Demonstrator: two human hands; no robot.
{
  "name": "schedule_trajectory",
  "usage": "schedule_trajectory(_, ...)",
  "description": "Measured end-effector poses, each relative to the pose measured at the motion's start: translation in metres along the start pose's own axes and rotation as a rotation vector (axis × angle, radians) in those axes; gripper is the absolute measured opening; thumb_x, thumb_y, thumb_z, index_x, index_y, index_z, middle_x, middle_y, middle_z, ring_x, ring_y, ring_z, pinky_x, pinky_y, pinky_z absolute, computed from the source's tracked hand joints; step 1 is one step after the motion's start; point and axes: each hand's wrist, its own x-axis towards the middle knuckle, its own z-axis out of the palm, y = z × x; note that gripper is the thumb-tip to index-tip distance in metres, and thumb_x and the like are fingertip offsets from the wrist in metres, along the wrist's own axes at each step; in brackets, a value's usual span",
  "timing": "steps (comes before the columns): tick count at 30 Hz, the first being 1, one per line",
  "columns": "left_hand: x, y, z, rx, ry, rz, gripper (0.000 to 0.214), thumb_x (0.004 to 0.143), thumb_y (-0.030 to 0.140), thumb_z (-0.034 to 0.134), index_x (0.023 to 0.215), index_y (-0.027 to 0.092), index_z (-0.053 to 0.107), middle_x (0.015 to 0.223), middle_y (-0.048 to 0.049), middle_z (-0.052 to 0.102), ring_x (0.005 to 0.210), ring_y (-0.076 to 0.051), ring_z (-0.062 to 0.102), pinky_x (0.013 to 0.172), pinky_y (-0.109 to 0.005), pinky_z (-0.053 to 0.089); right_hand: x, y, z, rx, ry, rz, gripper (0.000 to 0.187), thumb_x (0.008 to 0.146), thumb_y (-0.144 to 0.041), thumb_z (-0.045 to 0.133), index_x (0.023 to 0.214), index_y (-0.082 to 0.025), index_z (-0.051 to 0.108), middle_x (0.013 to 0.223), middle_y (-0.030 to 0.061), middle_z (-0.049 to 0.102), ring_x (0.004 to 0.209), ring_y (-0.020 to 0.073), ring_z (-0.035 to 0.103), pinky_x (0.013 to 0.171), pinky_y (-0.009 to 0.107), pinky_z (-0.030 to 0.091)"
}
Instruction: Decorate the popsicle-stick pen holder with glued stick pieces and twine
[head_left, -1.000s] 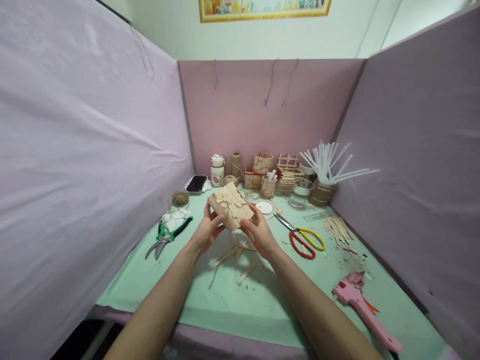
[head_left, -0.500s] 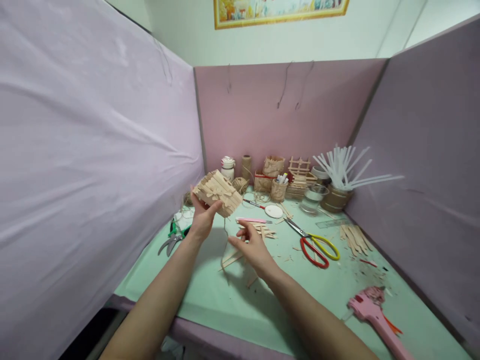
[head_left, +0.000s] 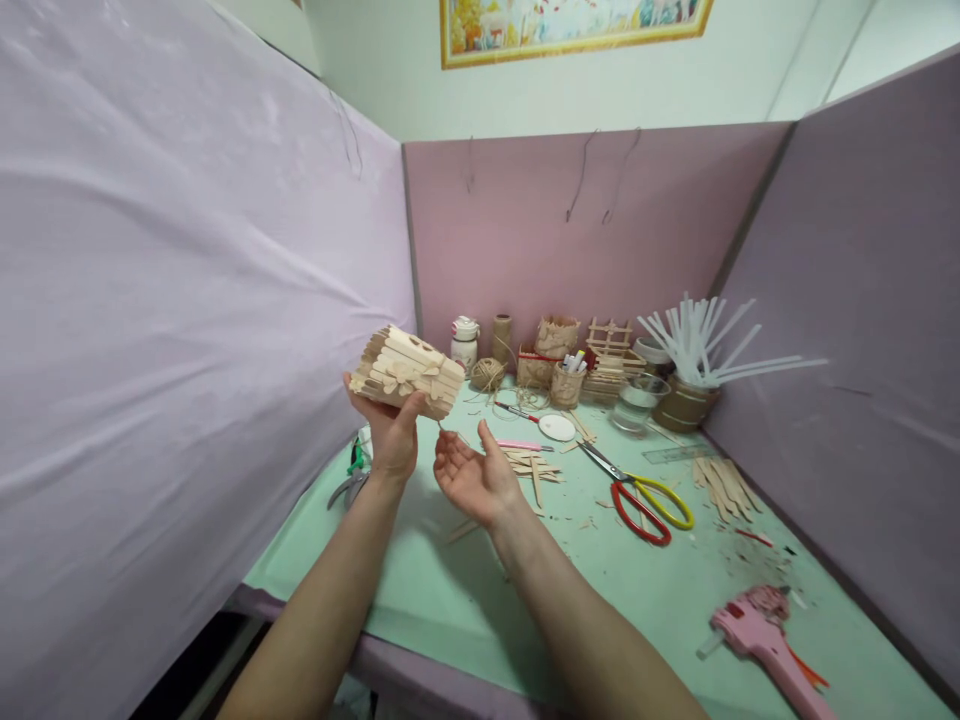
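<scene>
My left hand [head_left: 391,435] grips a small holder made of wooden craft sticks [head_left: 409,375], raised above the table and tilted on its side. Flat wooden pieces are stuck on its near face. A thin twine [head_left: 441,425] hangs from its lower right end. Close to that twine, my right hand [head_left: 476,475] is turned palm up, thumb apart and fingers slightly curled, with nothing visible in it. Beyond the right hand lie loose craft sticks [head_left: 536,466] and a pink pen-like tool [head_left: 523,446].
Scissors [head_left: 637,495] with red and yellow handles lie right of centre. A pink glue gun [head_left: 757,630] rests at the near right. Green-handled pruning shears [head_left: 352,480] sit at left. Along the back stand a twine ball [head_left: 488,374], a glass bowl [head_left: 636,405] and a pot of white glue sticks [head_left: 684,402].
The craft-stick holder has moved left and slightly up, turning in my left hand. My right hand has rolled from palm down to palm up, near the twine.
</scene>
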Motion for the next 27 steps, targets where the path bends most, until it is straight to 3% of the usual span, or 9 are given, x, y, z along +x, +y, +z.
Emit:
schedule_trajectory(4, -0.002, -0.010, -0.004, -0.055, 0.009, -0.069, 0.109, 0.068, 0.032, 0.075, 0.142, 0.047, -0.003, 0.148, 0.0014, 0.039, 0.137, -0.013, 0.035, 0.103, -0.027, 0.041, 0.015, -0.033, -0.002, -0.126, 0.072, -0.355, 0.030, 0.096, -0.031, 0.045, 0.074, -0.018, 0.061, 0.073, 0.0027, 0.063, 0.073, 0.0133, 0.065, 0.072, 0.029, 0.055)
schedule_trajectory(8, -0.002, -0.026, -0.007, -0.130, 0.027, -0.170, 0.109, 0.067, 0.025, 0.076, 0.142, 0.045, 0.000, 0.149, -0.0005, 0.037, 0.133, -0.014, 0.039, 0.100, -0.026, 0.042, 0.013, -0.055, -0.006, -0.186, 0.113, -0.569, 0.016, 0.089, -0.023, 0.058, 0.073, -0.022, 0.057, 0.061, -0.0055, 0.057, 0.055, 0.0076, 0.054, 0.059, 0.020, 0.050)
schedule_trajectory(11, -0.001, -0.038, -0.009, -0.178, 0.080, -0.250, 0.104, 0.064, 0.022, 0.078, 0.141, 0.043, 0.011, 0.139, -0.0017, 0.048, 0.123, -0.015, 0.049, 0.096, -0.029, 0.045, -0.001, -0.043, -0.011, -0.348, 0.097, -0.670, 0.009, 0.080, -0.026, 0.069, 0.077, -0.021, 0.062, 0.060, -0.0065, 0.058, 0.050, 0.0057, 0.047, 0.051, 0.017, 0.042)
schedule_trajectory(14, -0.001, -0.047, -0.010, -0.245, 0.123, -0.311, 0.100, 0.060, 0.022, 0.081, 0.137, 0.043, 0.021, 0.127, -0.0010, 0.056, 0.111, -0.017, 0.057, 0.089, -0.032, 0.050, -0.013, -0.013, -0.017, -0.768, 0.082, -0.802, 0.018, 0.079, -0.034, 0.069, 0.071, -0.017, 0.064, 0.059, -0.0029, 0.059, 0.053, 0.0082, 0.047, 0.053, 0.021, 0.039)
schedule_trajectory(16, -0.002, -0.050, -0.012, -0.263, 0.117, -0.344, 0.097, 0.060, 0.022, 0.081, 0.135, 0.044, 0.025, 0.123, 0.0001, 0.058, 0.106, -0.017, 0.059, 0.084, -0.032, 0.051, -0.017, 0.006, -0.020, -0.952, 0.072, -0.854, 0.021, 0.079, -0.034, 0.067, 0.068, -0.017, 0.062, 0.059, -0.0025, 0.058, 0.055, 0.0098, 0.047, 0.055, 0.023, 0.038)
schedule_trajectory(19, -0.004, -0.051, -0.014, -0.254, 0.099, -0.386, 0.090, 0.060, 0.025, 0.082, 0.132, 0.044, 0.031, 0.119, 0.0010, 0.059, 0.102, -0.017, 0.060, 0.078, -0.030, 0.052, -0.016, 0.021, -0.024, -1.052, 0.065, -0.877, 0.018, 0.080, -0.034, 0.063, 0.070, -0.019, 0.060, 0.061, -0.0028, 0.056, 0.057, 0.0114, 0.047, 0.057, 0.025, 0.038)
schedule_trajectory(27, -0.005, -0.051, -0.015, -0.274, 0.105, -0.441, 0.090, 0.061, 0.024, 0.082, 0.132, 0.045, 0.030, 0.118, 0.0011, 0.060, 0.101, -0.017, 0.060, 0.073, -0.027, 0.051, -0.005, 0.023, -0.034, -0.994, 0.080, -0.830, 0.011, 0.075, -0.026, 0.060, 0.067, -0.020, 0.055, 0.061, -0.0041, 0.051, 0.060, 0.0121, 0.047, 0.061, 0.026, 0.039)
